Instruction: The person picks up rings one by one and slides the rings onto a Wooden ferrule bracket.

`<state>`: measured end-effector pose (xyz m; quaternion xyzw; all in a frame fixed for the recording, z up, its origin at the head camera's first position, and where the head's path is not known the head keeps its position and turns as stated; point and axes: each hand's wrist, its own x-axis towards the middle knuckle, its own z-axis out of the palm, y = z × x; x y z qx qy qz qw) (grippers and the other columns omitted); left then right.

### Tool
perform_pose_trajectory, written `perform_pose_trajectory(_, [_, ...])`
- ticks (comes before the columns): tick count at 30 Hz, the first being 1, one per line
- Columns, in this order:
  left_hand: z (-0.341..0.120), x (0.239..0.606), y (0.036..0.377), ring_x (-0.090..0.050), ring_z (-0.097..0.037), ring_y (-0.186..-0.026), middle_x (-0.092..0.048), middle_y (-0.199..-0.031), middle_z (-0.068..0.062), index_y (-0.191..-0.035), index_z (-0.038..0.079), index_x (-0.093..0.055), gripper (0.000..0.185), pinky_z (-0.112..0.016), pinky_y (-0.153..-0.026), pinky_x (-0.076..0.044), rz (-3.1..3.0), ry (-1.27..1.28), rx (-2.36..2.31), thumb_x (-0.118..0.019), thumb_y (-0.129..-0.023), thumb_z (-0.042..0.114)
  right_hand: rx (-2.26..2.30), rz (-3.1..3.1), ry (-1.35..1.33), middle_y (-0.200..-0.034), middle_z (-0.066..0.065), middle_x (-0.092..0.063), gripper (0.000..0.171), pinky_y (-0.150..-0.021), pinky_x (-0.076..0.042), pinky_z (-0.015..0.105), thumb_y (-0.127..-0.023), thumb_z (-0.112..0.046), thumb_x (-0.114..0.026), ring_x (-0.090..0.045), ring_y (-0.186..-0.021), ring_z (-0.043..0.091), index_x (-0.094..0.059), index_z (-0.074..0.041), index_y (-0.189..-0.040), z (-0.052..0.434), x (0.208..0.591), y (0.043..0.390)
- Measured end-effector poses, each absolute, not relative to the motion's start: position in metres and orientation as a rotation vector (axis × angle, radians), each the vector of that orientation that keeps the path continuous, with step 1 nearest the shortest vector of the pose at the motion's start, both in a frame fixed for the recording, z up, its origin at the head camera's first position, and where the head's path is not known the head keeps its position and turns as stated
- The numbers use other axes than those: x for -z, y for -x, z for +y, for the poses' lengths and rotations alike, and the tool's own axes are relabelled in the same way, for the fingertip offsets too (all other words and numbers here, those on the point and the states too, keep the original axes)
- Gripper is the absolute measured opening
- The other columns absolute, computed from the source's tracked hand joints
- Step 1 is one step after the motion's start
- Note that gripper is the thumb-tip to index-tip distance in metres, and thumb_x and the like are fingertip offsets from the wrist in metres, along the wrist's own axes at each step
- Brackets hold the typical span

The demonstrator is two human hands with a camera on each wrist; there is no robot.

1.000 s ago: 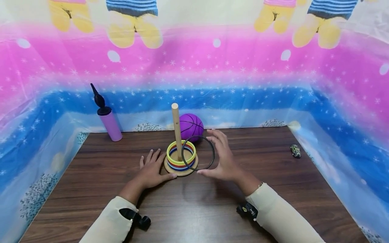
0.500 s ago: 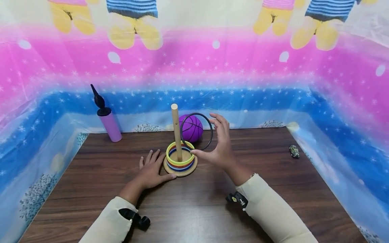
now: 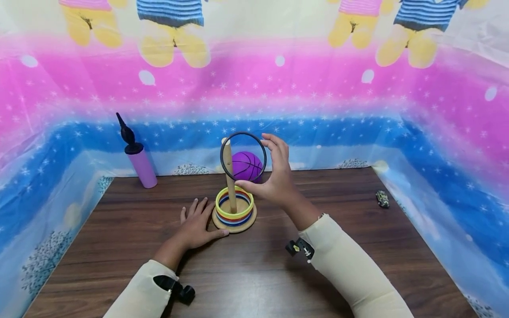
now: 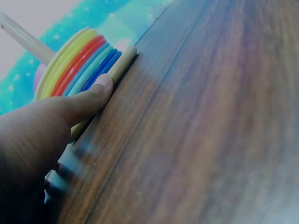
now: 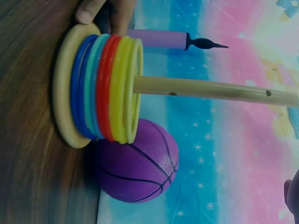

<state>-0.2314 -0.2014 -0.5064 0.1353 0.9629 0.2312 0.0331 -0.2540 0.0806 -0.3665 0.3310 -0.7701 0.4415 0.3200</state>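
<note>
My right hand (image 3: 274, 179) holds a thin black ring (image 3: 243, 133) raised on edge between thumb and fingertips. In the head view its left side overlaps the upper part of a wooden peg (image 3: 232, 196). The peg rises from a round wooden base (image 3: 242, 229). Stacked around it are yellow rings (image 5: 122, 93), a red ring (image 5: 106, 93), and teal and blue rings (image 5: 80, 88) at the bottom. My left hand (image 3: 195, 230) lies with spread fingers on the table at the base's left, its thumb (image 4: 100, 88) against the base edge. The right wrist view does not show the black ring.
A purple basketball (image 3: 247, 164) sits behind the peg. At the back left stands a purple hand pump (image 3: 142, 168) with a black nozzle. A small toy car (image 3: 382, 199) lies near the table's right edge. Printed cloth surrounds the brown wooden table (image 3: 338, 212).
My right hand has lifted the black ring up and leftward, from beside the stacked rings to the height of the peg's top. My left hand has stayed at the base.
</note>
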Motion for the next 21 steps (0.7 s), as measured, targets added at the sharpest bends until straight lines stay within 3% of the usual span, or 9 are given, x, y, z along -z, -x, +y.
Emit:
perform_pose_trajectory(5, [-0.202, 0.508, 0.231, -0.008, -0.057, -0.168, -0.023, -0.180, -0.027, -0.172, 0.012, -0.035, 0.109, -0.084, -0.126, 0.000, 2.964, -0.418, -0.718, -0.074, -0.091, 0.075, -1.168, -2.117, -0.834, -0.168, 0.014, -0.041, 0.103, -0.125, -0.038, 0.065, -0.073, -0.034, -0.103, -0.029, -0.161, 0.030, -0.049, 0.000, -0.153, 0.070, 0.359, 0.257])
perform_pose_trajectory(14, [-0.202, 0.506, 0.232, -0.008, -0.057, -0.168, -0.023, -0.179, -0.028, -0.172, 0.013, -0.035, 0.109, -0.084, -0.126, 0.000, 2.956, -0.423, -0.722, -0.074, -0.092, 0.074, -1.187, -2.382, -0.727, -0.167, 0.014, -0.043, 0.101, -0.127, -0.026, 0.072, -0.075, -0.046, -0.099, -0.030, -0.160, 0.033, -0.053, 0.000, -0.152, 0.058, 0.361, 0.261])
perform_pose_trajectory(21, [-0.201, 0.506, 0.232, -0.008, -0.057, -0.168, -0.023, -0.179, -0.028, -0.173, 0.014, -0.033, 0.109, -0.084, -0.126, 0.000, 2.960, -0.415, -0.707, -0.074, -0.092, 0.074, -1.137, -2.482, -0.730, -0.167, 0.012, -0.043, 0.102, -0.124, -0.032, 0.068, -0.074, -0.054, -0.097, -0.034, -0.158, 0.032, -0.055, -0.003, -0.151, 0.056, 0.383, 0.261])
